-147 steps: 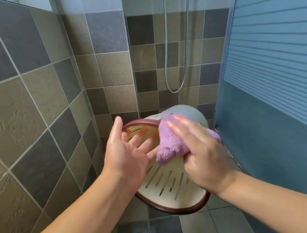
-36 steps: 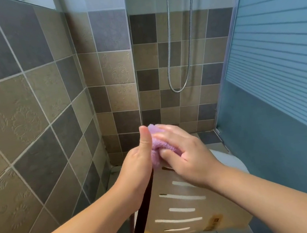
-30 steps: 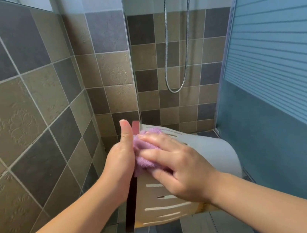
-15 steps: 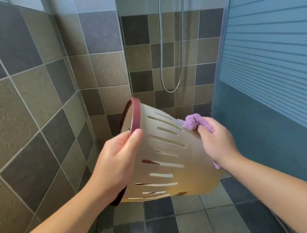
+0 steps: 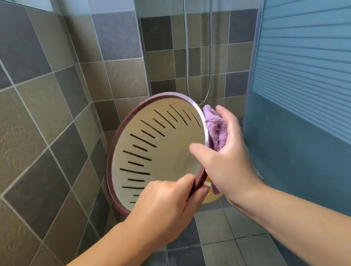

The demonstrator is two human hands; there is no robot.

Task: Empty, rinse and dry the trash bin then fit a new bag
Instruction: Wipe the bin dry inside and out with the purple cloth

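Trash bin (image 5: 156,148) held up in the air over the tiled floor (image 5: 221,257), open mouth tipped toward me. My left hand (image 5: 168,209) grips its dark red rim at the bottom. My right hand (image 5: 226,159) clutches the purple cloth (image 5: 215,128) against the bin's outer right wall.

We find open room above the bin (image 5: 154,148) — tiled wall (image 5: 26,129) left, glass door (image 5: 317,71) right.

You're looking at a smooth, matt beige plastic trash bin with slotted walls (image 5: 161,148) and a dark red rim, a fluffy lilac cloth (image 5: 216,128), matt embossed brown-grey wall tiles (image 5: 26,129), and a shiny ribbed metal shower hose (image 5: 209,40).
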